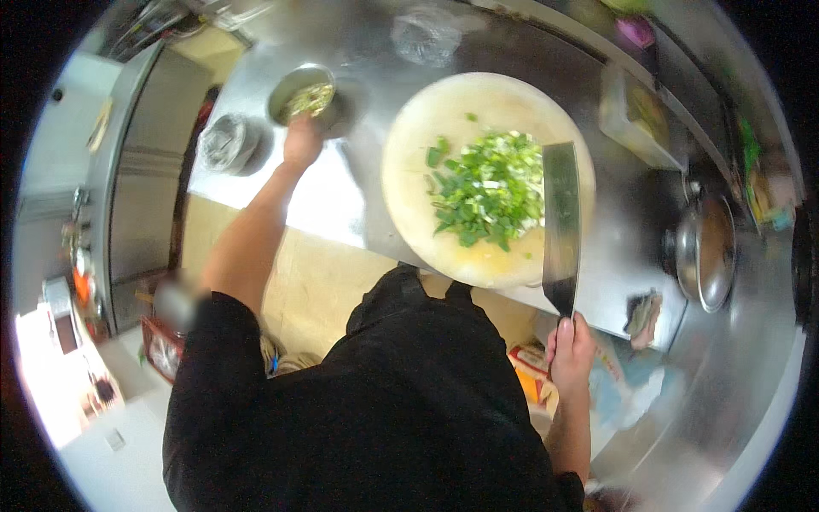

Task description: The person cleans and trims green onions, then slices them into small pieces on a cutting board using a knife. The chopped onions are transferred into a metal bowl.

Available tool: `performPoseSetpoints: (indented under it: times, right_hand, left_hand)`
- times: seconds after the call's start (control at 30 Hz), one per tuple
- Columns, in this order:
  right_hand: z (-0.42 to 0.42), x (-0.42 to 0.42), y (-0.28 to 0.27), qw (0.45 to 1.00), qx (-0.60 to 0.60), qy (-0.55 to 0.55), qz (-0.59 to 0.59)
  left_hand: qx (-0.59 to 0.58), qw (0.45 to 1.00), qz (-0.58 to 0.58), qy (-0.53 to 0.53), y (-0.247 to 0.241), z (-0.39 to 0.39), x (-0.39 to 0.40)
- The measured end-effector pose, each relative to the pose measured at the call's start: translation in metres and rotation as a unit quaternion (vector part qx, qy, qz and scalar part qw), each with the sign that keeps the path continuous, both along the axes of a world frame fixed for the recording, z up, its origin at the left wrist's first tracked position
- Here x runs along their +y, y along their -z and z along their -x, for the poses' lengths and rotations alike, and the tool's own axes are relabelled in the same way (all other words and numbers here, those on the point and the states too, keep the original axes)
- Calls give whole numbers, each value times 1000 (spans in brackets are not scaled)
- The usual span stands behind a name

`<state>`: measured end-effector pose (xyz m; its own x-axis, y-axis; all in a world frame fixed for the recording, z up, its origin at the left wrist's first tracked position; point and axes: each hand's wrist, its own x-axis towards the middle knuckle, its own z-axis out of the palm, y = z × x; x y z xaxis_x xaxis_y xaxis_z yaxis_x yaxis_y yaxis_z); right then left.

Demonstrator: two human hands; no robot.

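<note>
My right hand (571,349) grips the handle of a Chinese cleaver (562,224). Its broad blade lies over the right part of a thick round chopping board (409,211), beside a heap of chopped green leafy vegetable (486,192) with pale stem pieces. To the left, my left hand (303,137) holds the near rim of a round metal bowl (276,105). Chopped pale-green bits (310,99) lie inside that bowl. Blur and the hand's angle hide my left fingertips, and I cannot tell whether the bowl rests on the steel worktop (368,173) or is lifted.
A plastic-lined container (224,144) stands left of the bowl. Behind the board lies a clear plastic bag (427,37). Along the right are a rectangular plastic tub (630,121), a metal pan (707,253) and a crumpled cloth (643,317). The worktop's front edge runs before my waist.
</note>
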<state>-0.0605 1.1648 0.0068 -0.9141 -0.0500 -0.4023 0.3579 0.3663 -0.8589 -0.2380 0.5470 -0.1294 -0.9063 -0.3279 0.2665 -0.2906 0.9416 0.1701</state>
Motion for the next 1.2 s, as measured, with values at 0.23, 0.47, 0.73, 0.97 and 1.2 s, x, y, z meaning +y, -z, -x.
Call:
performPoseSetpoints:
  times: [0.23, 0.47, 0.73, 0.97, 1.2]
  right_hand:
    - [-18, 14, 21, 980, -17, 104, -169]
    - [-14, -7, 43, 954, 70, 45, -287]
    - [-14, -9, 75, 974, 67, -36, -212]
    - [-6, 80, 68, 943, -141, 123, 275]
    - [-41, 124, 122, 866, -252, 144, 407]
  left_hand:
    - [-190, 980, 7, 52, -20, 5, 21]
    - [-98, 967, 17, 236, -19, -98, 92]
    - [83, 960, -118, 239, -59, -101, 152]
    - [70, 965, -120, 224, -55, -43, 244]
    - [-18, 959, -188, 211, -62, -89, 314]
